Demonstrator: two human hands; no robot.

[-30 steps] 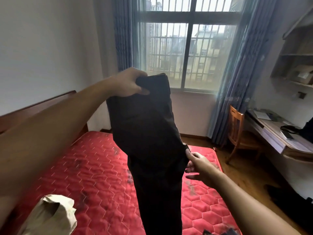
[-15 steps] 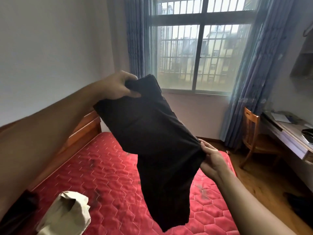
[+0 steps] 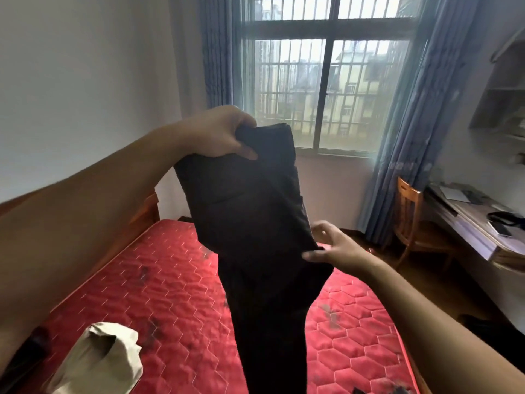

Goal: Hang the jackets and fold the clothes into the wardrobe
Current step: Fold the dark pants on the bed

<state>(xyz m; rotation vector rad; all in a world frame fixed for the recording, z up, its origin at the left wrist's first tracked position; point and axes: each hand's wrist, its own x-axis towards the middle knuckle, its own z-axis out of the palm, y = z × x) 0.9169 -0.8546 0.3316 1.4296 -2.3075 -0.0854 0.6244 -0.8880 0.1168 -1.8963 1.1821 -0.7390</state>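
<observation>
A pair of black trousers (image 3: 255, 228) hangs in the air over the bed, its legs dropping out of the bottom of the view. My left hand (image 3: 221, 135) grips its top edge, raised in front of the window. My right hand (image 3: 335, 248) is lower at the garment's right edge, thumb on the cloth and fingers spread apart. A crumpled beige garment (image 3: 96, 359) lies on the mattress at the lower left. The wardrobe is not in view.
The bed has a red quilted mattress (image 3: 170, 294) and a wooden headboard (image 3: 145, 211) along the left wall. A wooden chair (image 3: 409, 217) and a desk (image 3: 477, 228) with small items stand at the right. Blue curtains frame the barred window (image 3: 329, 89).
The trousers swung back from tilted to hanging nearly straight. My right hand loosened from a pinch at the right edge to spread fingers. My left hand kept its grip on top.
</observation>
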